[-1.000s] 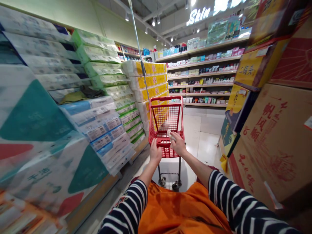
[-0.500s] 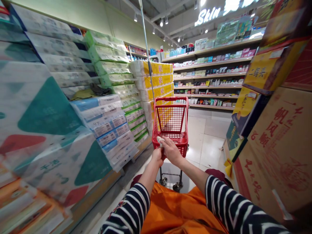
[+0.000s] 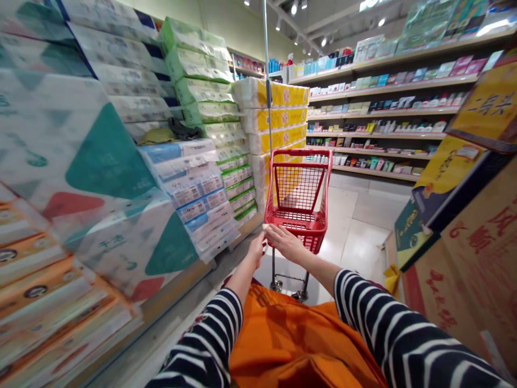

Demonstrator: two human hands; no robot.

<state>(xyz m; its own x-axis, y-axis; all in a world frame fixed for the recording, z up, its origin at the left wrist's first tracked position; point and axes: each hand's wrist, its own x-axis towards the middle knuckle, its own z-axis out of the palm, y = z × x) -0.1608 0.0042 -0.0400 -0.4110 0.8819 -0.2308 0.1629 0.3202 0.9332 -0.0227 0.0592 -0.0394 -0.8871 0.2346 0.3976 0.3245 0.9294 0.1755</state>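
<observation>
A small whitish crumpled thing [image 3: 265,227] shows at the fingertips of my right hand [image 3: 284,242]; it looks like tissue, but most of it is covered. That hand lies palm down, its fingers pressed together over the thing. Just left of and below it, my left hand [image 3: 257,249] has its fingers curled in close to the right fingertips, and what they hold is hidden. Both hands are in front of a red shopping cart [image 3: 299,215] with a mesh back and black wheels. I cannot tell whether either hand touches its rim.
Stacked tissue packs [image 3: 194,183] line the left side, with yellow-and-white paper bundles [image 3: 278,118] beyond the cart. Cardboard boxes [image 3: 472,280] are piled on the right. Shelves of small boxes and bottles [image 3: 379,124] stand at the back. Tiled floor [image 3: 363,242] runs between.
The view has shifted, so the cart and shelves appear farther right and a little higher. My hands, clasped round the whitish thing before, are slightly farther apart, and less of it shows.
</observation>
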